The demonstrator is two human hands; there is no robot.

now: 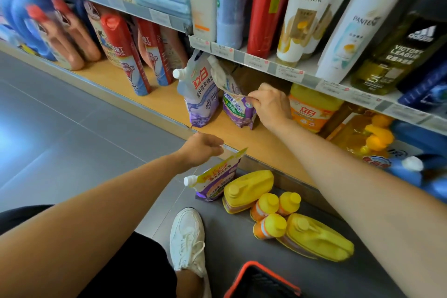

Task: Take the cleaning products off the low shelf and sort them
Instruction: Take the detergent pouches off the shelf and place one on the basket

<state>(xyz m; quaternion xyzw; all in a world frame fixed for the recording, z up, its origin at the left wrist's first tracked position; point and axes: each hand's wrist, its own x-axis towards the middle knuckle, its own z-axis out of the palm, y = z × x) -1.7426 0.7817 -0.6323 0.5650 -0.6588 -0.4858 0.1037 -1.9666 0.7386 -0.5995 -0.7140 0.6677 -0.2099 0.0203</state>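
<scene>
On the low wooden shelf (154, 94) stand two purple-and-white refill pouches. My right hand (271, 104) pinches the top of the right pouch (238, 106), which leans bent over. The left pouch (200, 94) stands upright beside it with its white cap to the left. My left hand (202, 147) hovers at the shelf's front edge and pinches the top corner of a third pouch (215, 181) standing on the grey floor. Right of that pouch lie two yellow jugs (246, 189) (316, 237) and three small yellow-capped orange bottles (273, 213).
Red spray cans (125, 53) and pink bottles (70, 41) fill the shelf's left part. A yellow tub (312, 106) and blue bottles (420, 169) stand at the right. Shampoo bottles (309, 9) line the shelf above. My white shoe (188, 242) and a red-rimmed black basket (263, 283) are near me on the floor.
</scene>
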